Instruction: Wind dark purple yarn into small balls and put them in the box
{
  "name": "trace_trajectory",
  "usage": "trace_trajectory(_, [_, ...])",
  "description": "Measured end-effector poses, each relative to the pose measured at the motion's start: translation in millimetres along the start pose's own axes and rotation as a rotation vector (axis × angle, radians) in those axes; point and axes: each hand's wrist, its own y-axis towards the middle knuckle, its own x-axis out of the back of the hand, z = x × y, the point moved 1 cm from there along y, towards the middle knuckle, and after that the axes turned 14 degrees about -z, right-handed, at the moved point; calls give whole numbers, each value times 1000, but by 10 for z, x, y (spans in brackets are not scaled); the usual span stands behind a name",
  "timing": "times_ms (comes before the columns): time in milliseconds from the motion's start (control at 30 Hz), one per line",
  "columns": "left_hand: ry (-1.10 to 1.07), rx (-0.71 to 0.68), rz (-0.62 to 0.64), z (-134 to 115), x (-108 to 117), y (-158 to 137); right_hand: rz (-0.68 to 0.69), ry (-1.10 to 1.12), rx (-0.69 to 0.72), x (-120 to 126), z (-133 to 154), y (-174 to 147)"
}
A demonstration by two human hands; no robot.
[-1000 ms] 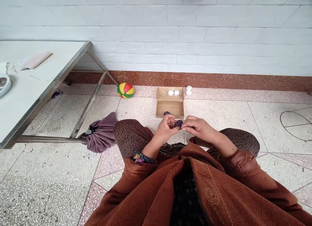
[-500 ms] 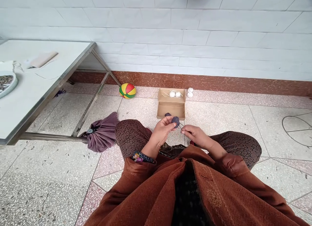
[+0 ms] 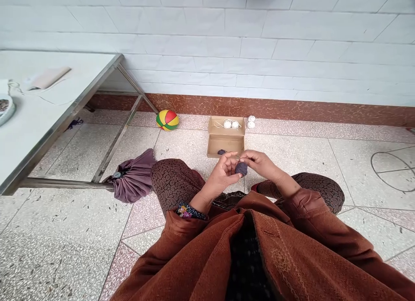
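Just this side of the box's (image 3: 231, 143) near edge, the left hand (image 3: 218, 175) grasps a dark yarn ball (image 3: 241, 169) in its fingers, seemingly steadying it while the right hand (image 3: 263, 165) pinches at its top, perhaps for control.

The yarn ball (image 3: 241, 168) looks matt and fibrous; the box (image 3: 226, 144) is dull, smooth cardboard. The coat (image 3: 194, 253) is rough woven cloth with smoother, faintly shiny sleeves (image 3: 313, 206). The bag (image 3: 133, 180) is creased matt cloth, the table (image 3: 89, 69) metal-framed and smooth-topped, the toy ball (image 3: 167, 120) smooth with a slight gloss.
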Motion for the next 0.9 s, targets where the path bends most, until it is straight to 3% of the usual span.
trace_trajectory(100, [-133, 67, -171, 43, 46, 45, 21, -30, -50, -121, -78, -226])
trace_trajectory(267, [-242, 174, -333, 150, 84, 104, 133, -93, 62, -178, 69, -509])
trace_trajectory(400, [-104, 128, -312, 158, 31, 74, 88, -114, 160, -37, 299, -414])
trace_trajectory(533, [15, 79, -149, 112, -39, 14, 2, -107, 187, 72, 353, -163])
trace_trajectory(667, [-36, 84, -19, 64, -63, -37, -116, -24, 66, 32, 167, -68])
trace_trajectory(767, [-154, 119, -50, 58, -57, -44, -165, 35, -77, -81, 13, -189])
trace_trajectory(900, [-330, 240, -123, 80, -46, -17, -69, 29, -135, -228, -67, -433])
